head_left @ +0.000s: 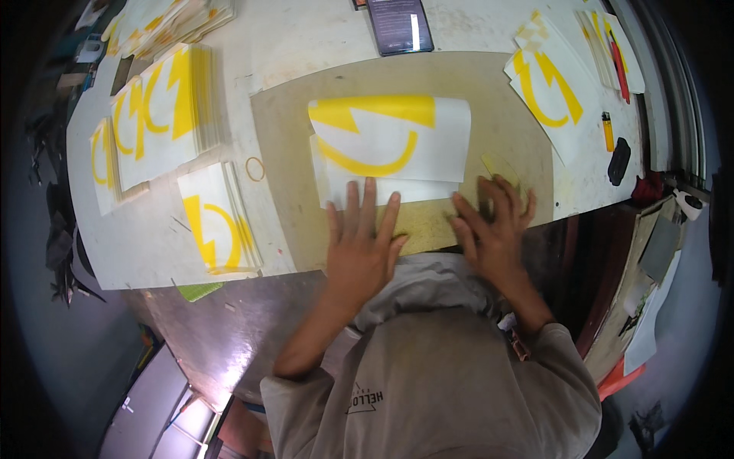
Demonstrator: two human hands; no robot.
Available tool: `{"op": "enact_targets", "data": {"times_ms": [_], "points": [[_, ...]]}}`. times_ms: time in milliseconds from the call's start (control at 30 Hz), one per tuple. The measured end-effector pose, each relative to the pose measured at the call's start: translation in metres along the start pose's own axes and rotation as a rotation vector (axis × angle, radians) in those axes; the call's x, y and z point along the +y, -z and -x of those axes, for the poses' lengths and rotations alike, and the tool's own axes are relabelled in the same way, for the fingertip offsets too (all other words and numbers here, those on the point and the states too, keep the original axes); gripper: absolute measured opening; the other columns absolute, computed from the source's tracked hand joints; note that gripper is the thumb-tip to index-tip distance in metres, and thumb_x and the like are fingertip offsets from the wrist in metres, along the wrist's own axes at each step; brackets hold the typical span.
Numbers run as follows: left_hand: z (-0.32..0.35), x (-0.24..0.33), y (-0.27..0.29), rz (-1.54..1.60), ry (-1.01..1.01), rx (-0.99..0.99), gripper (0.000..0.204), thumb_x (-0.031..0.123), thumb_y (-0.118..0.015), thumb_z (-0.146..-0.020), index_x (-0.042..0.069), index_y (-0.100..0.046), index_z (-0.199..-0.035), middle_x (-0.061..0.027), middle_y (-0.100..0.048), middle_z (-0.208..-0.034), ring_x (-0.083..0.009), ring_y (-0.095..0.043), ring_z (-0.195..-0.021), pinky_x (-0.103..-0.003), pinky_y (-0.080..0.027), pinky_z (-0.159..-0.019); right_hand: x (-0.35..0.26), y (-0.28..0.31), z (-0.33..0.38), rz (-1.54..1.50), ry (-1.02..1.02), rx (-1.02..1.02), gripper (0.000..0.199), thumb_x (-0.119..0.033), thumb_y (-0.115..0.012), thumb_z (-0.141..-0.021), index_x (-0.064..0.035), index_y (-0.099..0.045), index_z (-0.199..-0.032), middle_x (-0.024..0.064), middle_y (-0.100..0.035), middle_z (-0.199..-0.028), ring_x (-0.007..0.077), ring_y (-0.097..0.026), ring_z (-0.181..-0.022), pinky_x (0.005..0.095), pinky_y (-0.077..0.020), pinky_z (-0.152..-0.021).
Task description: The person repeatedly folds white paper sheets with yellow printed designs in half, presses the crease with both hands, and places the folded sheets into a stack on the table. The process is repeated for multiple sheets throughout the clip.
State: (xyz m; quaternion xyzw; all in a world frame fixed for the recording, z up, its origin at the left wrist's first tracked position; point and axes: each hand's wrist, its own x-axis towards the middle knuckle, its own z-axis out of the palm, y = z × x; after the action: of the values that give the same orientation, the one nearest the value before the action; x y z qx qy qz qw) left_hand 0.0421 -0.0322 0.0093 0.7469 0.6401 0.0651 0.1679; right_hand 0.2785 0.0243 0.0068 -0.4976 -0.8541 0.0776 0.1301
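A white paper sheet with a bold yellow print lies folded over on a tan board in front of me. Its lower layer shows as a plain white strip below the printed flap. My left hand is open, palm down, its spread fingertips resting on that strip near the flap's edge. To the right, my right hand is open too, fingers apart and slightly bent, over the board by the paper's lower right corner. I see nothing held in either hand. A thin yellow piece lies just above the right fingers.
Stacks of similar printed paper stand at the left, with a smaller stack nearer me. A rubber band lies beside them. A phone sits at the back. More printed sheets, a yellow lighter and a black object lie right.
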Motion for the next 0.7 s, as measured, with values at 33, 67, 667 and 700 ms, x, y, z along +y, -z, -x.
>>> {"op": "enact_targets", "data": {"times_ms": [33, 67, 667, 700], "points": [[0.000, 0.003, -0.006, 0.072, -0.024, 0.031, 0.065, 0.035, -0.062, -0.100, 0.004, -0.045, -0.155, -0.0298, -0.031, -0.163, -0.0513, -0.029, -0.151, -0.063, -0.024, -0.121, -0.001, 0.002, 0.005, -0.033, -0.020, 0.032, 0.035, -0.031, -0.075, -0.090, -0.0162, -0.073, -0.121, 0.0133, -0.056, -0.138, 0.0366, -0.047, -0.135, 0.0677, -0.0195, -0.115], [0.000, 0.005, -0.016, 0.144, -0.046, 0.063, 0.066, 0.035, -0.062, -0.100, 0.003, -0.045, -0.154, -0.0321, -0.030, -0.162, -0.0525, -0.029, -0.151, -0.064, -0.025, -0.121, -0.004, 0.005, 0.009, -0.067, -0.038, 0.063, 0.035, -0.028, -0.076, -0.089, -0.0133, -0.073, -0.121, 0.0137, -0.057, -0.137, 0.0369, -0.048, -0.134, 0.0664, -0.0223, -0.115], [-0.042, -0.053, 0.012, 0.302, -0.066, 0.184, 0.066, 0.025, -0.082, -0.084, 0.005, -0.055, -0.140, -0.0220, -0.052, -0.146, -0.0343, -0.050, -0.136, -0.051, -0.040, -0.102, -0.025, -0.050, -0.159, -0.143, 0.405, -0.108, 0.067, -0.047, -0.066, -0.095, -0.0011, -0.056, -0.143, 0.0123, -0.047, -0.158, 0.0342, -0.038, -0.150, 0.0560, -0.0241, -0.125], [-0.050, -0.058, 0.021, 0.258, -0.053, 0.147, 0.076, 0.030, -0.085, -0.081, 0.005, -0.051, -0.144, -0.0222, -0.048, -0.150, -0.0340, -0.047, -0.140, -0.053, -0.038, -0.106, -0.025, -0.050, -0.159, -0.146, 0.401, -0.114, 0.067, -0.047, -0.066, -0.095, -0.0009, -0.056, -0.143, 0.0122, -0.047, -0.158, 0.0341, -0.037, -0.150, 0.0564, -0.0238, -0.125]]}}
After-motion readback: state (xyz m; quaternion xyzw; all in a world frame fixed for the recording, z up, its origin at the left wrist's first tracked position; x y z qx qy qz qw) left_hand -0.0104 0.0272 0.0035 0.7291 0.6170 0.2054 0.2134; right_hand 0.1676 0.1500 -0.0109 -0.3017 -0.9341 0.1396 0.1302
